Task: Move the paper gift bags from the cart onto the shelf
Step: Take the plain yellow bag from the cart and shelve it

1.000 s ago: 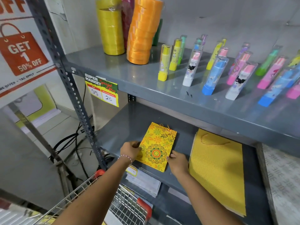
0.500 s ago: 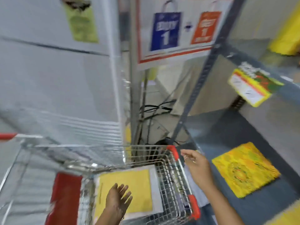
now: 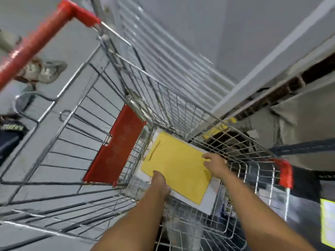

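A plain yellow paper gift bag (image 3: 177,169) lies flat in the wire cart (image 3: 163,98), on top of a white bag (image 3: 208,201). My left hand (image 3: 160,180) grips the yellow bag's near left edge, fingers curled under it. Fingers of my right hand (image 3: 213,164) lie over its right edge. Both arms reach down into the basket from the bottom of the view. Of the shelf, only a dark edge (image 3: 304,147) shows at the right, and the bags on it are out of sight.
The cart's red seat flap (image 3: 116,147) stands just left of the bags, its red handle (image 3: 36,42) at the upper left, a red corner bumper (image 3: 285,174) at the right. Another person's shoe (image 3: 43,71) is on the floor at the left. A yellow price label (image 3: 327,223) sits at the right edge.
My hands left the patterned bag on the shelf and the view swung down to the cart. Both hands now hold the plain yellow bag in the basket.
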{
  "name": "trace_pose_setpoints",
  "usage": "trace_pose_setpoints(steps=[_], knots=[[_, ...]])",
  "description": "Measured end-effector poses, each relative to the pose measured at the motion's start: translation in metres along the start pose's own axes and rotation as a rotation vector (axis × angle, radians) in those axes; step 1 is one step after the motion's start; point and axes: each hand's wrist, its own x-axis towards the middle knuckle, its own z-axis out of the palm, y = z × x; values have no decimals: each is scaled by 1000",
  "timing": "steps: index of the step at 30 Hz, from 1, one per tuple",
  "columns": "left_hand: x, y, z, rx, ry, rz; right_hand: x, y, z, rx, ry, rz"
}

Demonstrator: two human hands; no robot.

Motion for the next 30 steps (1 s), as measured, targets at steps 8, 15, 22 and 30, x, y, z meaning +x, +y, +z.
trace_pose_setpoints(steps=[8, 15, 22, 30], knots=[[104, 1, -20, 66, 35, -12, 70, 22, 31, -248, -62, 46], [91, 3, -20, 222, 45, 8, 51, -5, 25, -225, 59, -19], [16, 16, -21, 327, -60, 46, -43, -35, -30, 37, 160, -99], [-99, 22, -26, 417, -352, 185, -228, -38, -105, 297, 523, -134]])
